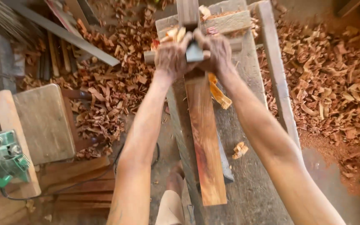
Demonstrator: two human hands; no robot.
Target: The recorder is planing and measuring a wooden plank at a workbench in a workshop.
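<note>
Both my hands grip a wooden hand plane [188, 16] by its cross handle, far out along a reddish-brown plank [205, 150]. My left hand [170, 56] closes on the left end of the handle. My right hand [218, 52] closes on the right end. The plane's dark iron [194, 54] shows between my hands. The plank lies lengthwise on a grey workbench [251, 175]. A curled shaving [220, 95] hangs off the plank's right edge just below my right hand.
Reddish wood shavings [334, 83] cover the ground on both sides of the bench. A green power tool [1, 160] rests on a board at the left, beside a grey wooden slab [44, 123]. A long batten [276, 71] lies along the bench's right edge. Loose planks sit upper left.
</note>
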